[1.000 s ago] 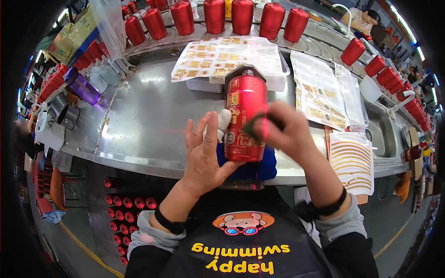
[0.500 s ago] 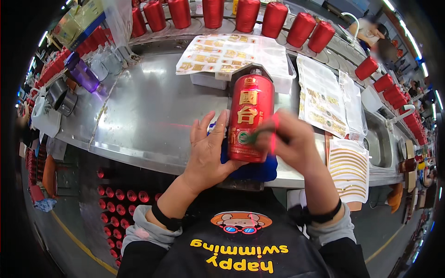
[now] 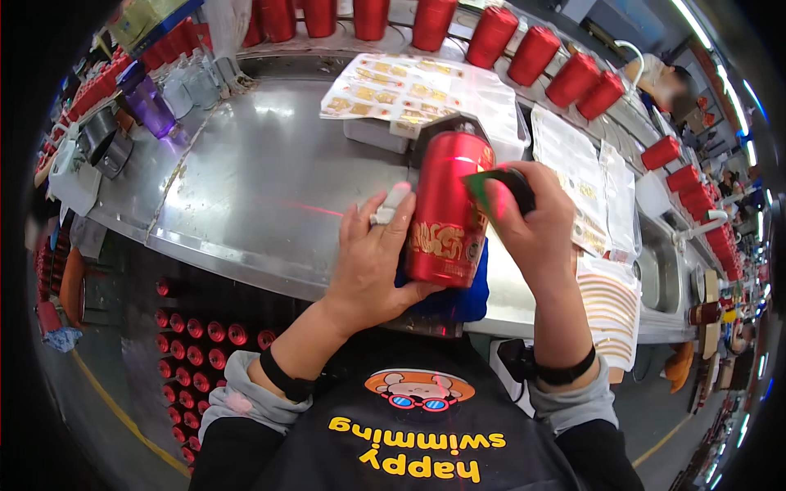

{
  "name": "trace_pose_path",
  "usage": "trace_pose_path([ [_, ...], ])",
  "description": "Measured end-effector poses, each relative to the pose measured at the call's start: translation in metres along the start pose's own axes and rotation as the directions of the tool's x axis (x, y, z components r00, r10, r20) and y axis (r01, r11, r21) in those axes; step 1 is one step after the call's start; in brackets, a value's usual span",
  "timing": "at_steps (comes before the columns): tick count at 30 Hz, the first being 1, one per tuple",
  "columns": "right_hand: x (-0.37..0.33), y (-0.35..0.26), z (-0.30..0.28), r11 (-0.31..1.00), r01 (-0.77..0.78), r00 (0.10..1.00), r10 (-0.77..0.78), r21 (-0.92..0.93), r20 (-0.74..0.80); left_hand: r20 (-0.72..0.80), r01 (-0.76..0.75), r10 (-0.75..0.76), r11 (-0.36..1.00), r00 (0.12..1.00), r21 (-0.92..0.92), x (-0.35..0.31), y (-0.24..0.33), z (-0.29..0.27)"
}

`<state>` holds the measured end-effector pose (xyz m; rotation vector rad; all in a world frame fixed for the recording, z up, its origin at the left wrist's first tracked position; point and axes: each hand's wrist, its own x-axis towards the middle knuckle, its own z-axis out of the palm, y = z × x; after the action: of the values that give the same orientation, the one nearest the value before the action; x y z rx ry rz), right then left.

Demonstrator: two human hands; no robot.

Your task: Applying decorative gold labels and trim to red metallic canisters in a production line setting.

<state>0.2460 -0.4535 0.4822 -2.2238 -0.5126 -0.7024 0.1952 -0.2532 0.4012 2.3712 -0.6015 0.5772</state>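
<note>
A glossy red bottle [image 3: 446, 213] with gold decoration lies tilted on a dark holder [image 3: 424, 147], its narrow neck pointing away from me. My left hand [image 3: 368, 254] grips its lower left side, the thumb near the base. A small white piece [image 3: 391, 204] shows among those fingers; its kind is unclear. In my right hand [image 3: 536, 217] is a green scraper [image 3: 483, 184] with a dark grip, closed between thumb and fingers. Its edge is at the bottle's upper right side. Blue cloth [image 3: 471, 299] lies under the bottle.
Sheets of gold labels [image 3: 393, 86] lie on a white tub behind the bottle, with more sheets [image 3: 577, 180] at right. Gold strips [image 3: 610, 307] lie near the sink [image 3: 659, 274]. Red bottles [image 3: 491, 37] line the far conveyor. A purple bottle [image 3: 147, 102] stands left.
The bottle has turned, taking its large gold characters out of sight and bringing a gold emblem into view. My right hand and the scraper have moved up and right.
</note>
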Motion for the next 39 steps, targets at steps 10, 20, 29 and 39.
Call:
trace_pose_path([
  [10,-0.012,-0.023,-0.005,0.953,-0.185,0.923,0.084,0.24,0.376,0.023,0.084,-0.081,0.984,0.996,-0.159,-0.001,-0.006,0.003],
  [20,-0.035,-0.02,-0.02,0.925,-0.238,0.956,0.169,0.296,0.239,0.04,-0.002,0.006,0.995,0.999,-0.104,0.005,0.005,-0.01],
  [29,-0.063,-0.003,-0.009,0.652,-0.468,0.866,0.475,0.596,0.159,0.07,0.268,-0.266,0.85,0.961,-0.453,0.026,0.022,0.006],
  [39,-0.058,-0.03,-0.01,0.935,0.142,0.936,-0.234,0.326,0.262,0.09,0.312,-0.397,0.542,0.913,-0.78,0.017,0.003,0.02],
])
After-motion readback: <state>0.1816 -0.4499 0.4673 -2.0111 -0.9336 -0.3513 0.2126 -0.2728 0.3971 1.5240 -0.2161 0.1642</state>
